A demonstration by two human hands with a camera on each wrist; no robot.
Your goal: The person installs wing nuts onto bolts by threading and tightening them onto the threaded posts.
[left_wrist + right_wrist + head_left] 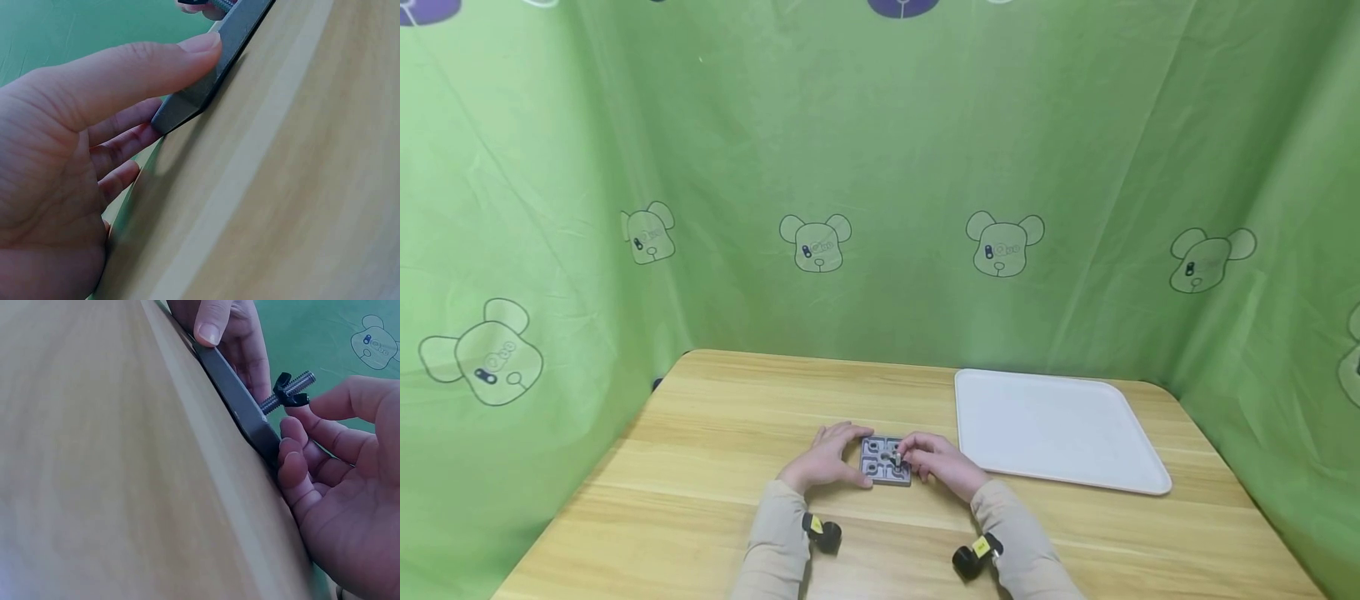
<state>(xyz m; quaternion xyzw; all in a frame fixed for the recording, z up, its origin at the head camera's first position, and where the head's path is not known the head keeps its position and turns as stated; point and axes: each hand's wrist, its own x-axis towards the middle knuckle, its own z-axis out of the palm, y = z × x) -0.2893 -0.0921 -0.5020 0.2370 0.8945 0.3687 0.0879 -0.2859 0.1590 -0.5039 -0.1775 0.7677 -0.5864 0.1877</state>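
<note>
Behind everything hangs the green curtain (887, 158), and in front of it my wooden table (685, 500) carries the white tray (1052, 425), which lies to the right of my work, apart from it. My 2 hands meet at the table's middle. My left hand (829, 461) is spread wide, thumb on the near edge of the grey plate (883, 472) and fingers at the far edge, steadying it flat on the wood. If that brace loosens, I judge the whole plate could swivel with any twist, since I see nothing else pinning it. My right hand (942, 463) is drawn narrow, 2 digits seeming to pinch the black wing nut (290, 397), the other fingers curled near the plate's edge. The threaded rod (305, 382) stands up from the plate, with thread showing above and below the nut. A sideways push might tilt the rod or bind the threads, and if the rod is loose underneath, which I cannot tell, it could turn along with the nut. The smallest contact is the riskiest: a fingertip on 1 slim wing could slip off if I turn too fast
</note>
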